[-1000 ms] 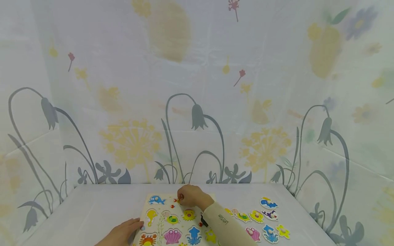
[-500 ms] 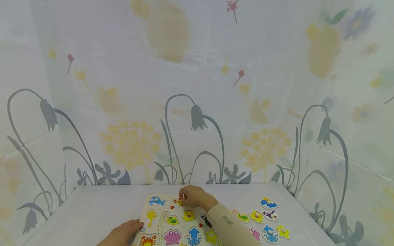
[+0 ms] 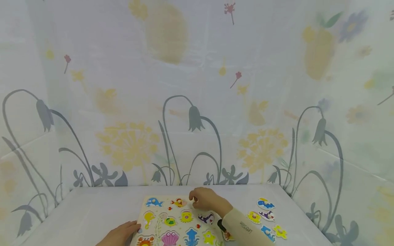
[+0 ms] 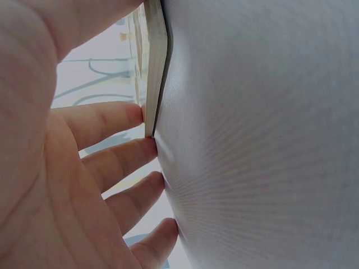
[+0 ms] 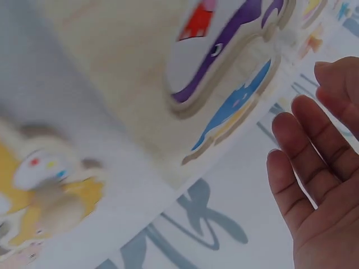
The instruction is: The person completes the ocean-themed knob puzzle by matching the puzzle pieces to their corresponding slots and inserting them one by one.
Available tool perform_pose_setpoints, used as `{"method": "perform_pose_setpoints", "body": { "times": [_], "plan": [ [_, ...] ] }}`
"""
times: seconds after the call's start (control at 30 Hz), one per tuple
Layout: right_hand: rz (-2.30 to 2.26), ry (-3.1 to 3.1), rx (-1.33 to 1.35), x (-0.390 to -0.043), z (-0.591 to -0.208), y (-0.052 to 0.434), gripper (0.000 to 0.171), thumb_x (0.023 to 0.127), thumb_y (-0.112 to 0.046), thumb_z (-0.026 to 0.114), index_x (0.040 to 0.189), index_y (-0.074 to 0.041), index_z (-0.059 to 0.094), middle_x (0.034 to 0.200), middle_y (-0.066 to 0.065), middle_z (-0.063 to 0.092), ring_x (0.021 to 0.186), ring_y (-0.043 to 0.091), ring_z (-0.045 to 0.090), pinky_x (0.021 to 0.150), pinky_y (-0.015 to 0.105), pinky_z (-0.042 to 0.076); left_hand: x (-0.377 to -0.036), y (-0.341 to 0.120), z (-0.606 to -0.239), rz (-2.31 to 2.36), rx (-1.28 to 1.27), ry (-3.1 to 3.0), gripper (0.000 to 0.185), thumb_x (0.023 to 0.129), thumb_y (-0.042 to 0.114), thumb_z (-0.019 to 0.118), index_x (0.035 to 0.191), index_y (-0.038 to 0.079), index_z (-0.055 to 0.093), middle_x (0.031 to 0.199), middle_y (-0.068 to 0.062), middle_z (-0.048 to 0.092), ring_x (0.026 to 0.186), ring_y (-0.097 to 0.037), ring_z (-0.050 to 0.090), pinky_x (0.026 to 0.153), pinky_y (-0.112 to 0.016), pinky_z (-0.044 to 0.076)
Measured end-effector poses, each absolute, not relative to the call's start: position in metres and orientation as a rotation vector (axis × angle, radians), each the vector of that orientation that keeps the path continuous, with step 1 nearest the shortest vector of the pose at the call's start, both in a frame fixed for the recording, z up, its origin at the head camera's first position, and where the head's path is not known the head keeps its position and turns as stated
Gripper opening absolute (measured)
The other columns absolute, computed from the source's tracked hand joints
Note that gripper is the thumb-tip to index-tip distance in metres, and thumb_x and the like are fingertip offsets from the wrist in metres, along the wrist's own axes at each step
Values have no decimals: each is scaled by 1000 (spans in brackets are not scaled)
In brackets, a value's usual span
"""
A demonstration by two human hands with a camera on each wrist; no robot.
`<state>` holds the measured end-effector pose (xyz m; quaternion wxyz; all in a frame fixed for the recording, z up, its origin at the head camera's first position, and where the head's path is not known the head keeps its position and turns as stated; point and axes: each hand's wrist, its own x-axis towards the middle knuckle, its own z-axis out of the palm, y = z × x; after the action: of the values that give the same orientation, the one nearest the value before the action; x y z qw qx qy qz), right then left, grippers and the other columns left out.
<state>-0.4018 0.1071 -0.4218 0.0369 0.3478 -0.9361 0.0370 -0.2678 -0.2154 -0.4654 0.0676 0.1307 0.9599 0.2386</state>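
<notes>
Fingers [image 5: 297, 168] of the right hand [image 3: 204, 200] hang loose and unladen just beside the orange fish piece [image 3: 179, 202] seated in the puzzle board [image 3: 154, 213].

A white-covered table [image 3: 92, 208] carries a wooden puzzle board [image 3: 160, 208] near six o'clock, with loose sea-animal pieces [image 3: 266, 204] toward four o'clock beside it.

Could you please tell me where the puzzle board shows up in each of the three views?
Head: the board lies bottom centre, between both hands.
Left wrist: only its edge shows, top centre, with the left hand touching it.
Right wrist: its surface fills the upper left.
Shared landmark: the white table.
</notes>
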Motion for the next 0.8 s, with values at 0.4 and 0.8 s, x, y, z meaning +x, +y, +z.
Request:
{"method": "perform_pose_setpoints", "body": {
  "times": [0.4,0.8],
  "plan": [
    [200,-2839,1044,-387,-412,162,19,85,-22,70,103,-17,68,85,-10,58,74,4,50,66,24,48,-267,-215,-464,718,357,2874,90,63,63,77,129,6,57,134,-17,51,123,-45,45,93,-70,38],
    [285,-2827,950,-375,-405,224,15,86,-19,70,100,-13,68,82,-11,56,72,5,49,62,27,47,-265,-217,-464,743,394,2872,88,65,63,76,129,5,56,135,-18,50,124,-47,43,94,-70,37]
  ]
}}
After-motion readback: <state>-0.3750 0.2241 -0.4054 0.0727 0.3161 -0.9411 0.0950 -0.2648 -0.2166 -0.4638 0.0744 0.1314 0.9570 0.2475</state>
